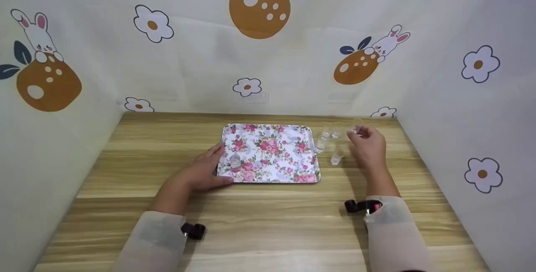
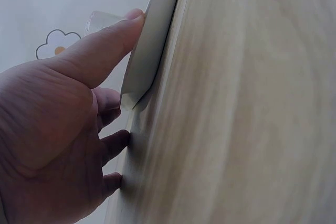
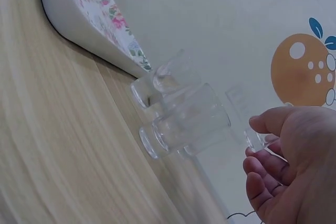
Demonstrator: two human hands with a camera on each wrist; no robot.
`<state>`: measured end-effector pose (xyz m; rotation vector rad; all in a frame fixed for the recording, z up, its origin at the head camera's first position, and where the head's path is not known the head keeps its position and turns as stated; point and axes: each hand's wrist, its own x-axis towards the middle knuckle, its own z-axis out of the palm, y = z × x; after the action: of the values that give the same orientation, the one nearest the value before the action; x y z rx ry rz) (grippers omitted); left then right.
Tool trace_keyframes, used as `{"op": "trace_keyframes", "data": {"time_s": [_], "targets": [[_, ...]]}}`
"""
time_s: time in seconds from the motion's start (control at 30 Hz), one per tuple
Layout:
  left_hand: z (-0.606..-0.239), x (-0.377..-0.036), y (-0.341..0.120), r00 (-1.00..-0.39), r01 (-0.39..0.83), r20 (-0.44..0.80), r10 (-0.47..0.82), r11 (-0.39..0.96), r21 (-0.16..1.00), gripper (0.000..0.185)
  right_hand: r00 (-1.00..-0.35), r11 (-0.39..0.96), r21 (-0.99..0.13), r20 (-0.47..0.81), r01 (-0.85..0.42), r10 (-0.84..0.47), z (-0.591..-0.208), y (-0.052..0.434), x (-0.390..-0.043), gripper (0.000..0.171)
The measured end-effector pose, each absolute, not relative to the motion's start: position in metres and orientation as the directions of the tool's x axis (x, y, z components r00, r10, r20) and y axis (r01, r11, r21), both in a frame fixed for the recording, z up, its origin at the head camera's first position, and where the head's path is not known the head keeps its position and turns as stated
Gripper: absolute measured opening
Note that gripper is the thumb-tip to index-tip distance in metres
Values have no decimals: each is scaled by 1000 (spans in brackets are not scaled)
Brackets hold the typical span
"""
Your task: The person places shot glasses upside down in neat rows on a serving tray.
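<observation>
Right now my left hand (image 1: pixel 204 172) rests on the wooden table (image 1: pixel 268 221) at the near left corner of the floral tray (image 1: pixel 289 132), fingers relaxed and straight, thumb against the tray's rim. One small clear glass (image 1: pixel 235 161) already stands on the tray just beside that thumb. My right hand (image 1: pixel 368 145) is raised to the right of the tray, and its thumb and fingertips pinch another small glass (image 3: pixel 255 139); the wrist view shows only the glass's edge between them.

To do this well, I judge that I should keep the pinch light and the glass upright, carry it over the tray's raised rim instead of across it, and keep the left hand steadying the tray.

A cluster of loose glasses (image 1: pixel 328 142) stands on the table between the tray's right edge and my right hand, close together. I think a low sweep could topple them.
</observation>
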<state>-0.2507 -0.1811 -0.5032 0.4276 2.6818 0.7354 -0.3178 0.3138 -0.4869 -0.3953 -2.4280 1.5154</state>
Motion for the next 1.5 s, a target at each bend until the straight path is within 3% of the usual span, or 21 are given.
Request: {"op": "trace_keyframes", "data": {"time_s": [0.7, 1.1, 1.5], "targets": [[-502, -252, -179, -899, 193, -238, 367, 821, 538, 116, -959, 413, -911, 112, 5, 260, -468, 290, -312, 42], [-499, -250, -179, -902, 185, -237, 362, 817, 547, 114, -987, 413, -903, 153, -119, 50, -464, 236, -300, 41], [-501, -250, -180, -902, 188, -230, 366, 812, 552, 114, -992, 401, -909, 90, -119, -89, -464, 173, -289, 40]]}}
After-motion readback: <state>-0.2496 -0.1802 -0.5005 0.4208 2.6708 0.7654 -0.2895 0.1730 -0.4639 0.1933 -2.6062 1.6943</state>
